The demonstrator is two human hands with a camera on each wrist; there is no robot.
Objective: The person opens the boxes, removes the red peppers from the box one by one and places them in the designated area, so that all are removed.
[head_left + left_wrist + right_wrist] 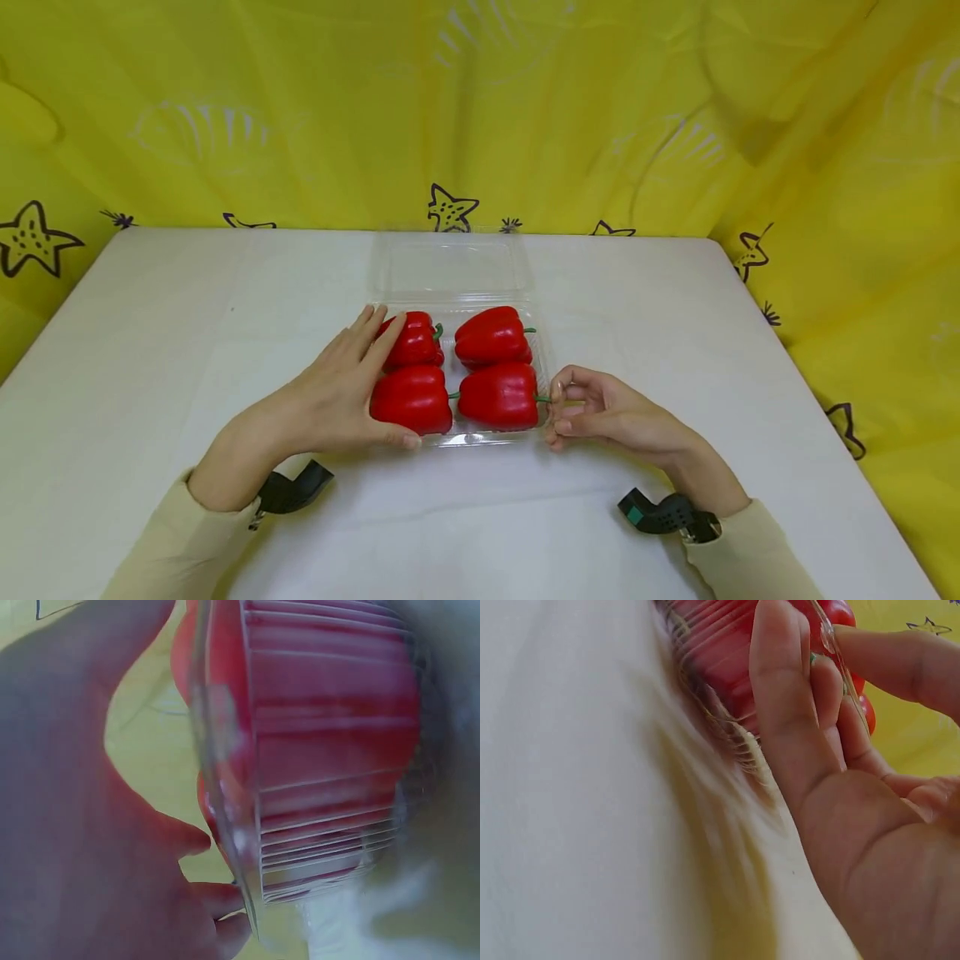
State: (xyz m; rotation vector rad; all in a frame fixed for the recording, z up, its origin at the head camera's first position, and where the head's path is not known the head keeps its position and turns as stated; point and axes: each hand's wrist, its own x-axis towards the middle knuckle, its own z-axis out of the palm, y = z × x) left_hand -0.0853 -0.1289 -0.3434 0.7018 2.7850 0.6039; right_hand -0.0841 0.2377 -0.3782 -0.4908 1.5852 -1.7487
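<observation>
Several red bell peppers with green stems lie in two rows inside a clear plastic clamshell container. Its transparent lid is folded back, away from the person. My left hand lies along the container's left side, fingers extended by the far left pepper and thumb at the front edge. In the left wrist view, fingertips touch the rim near its far end. At the front right corner, my right hand pinches the rim between thumb and fingers, as the right wrist view also shows.
A white-covered table carries the container near its middle. Behind and to the sides hangs a yellow curtain printed with starfish and shells. Dark camera mounts are strapped to both wrists.
</observation>
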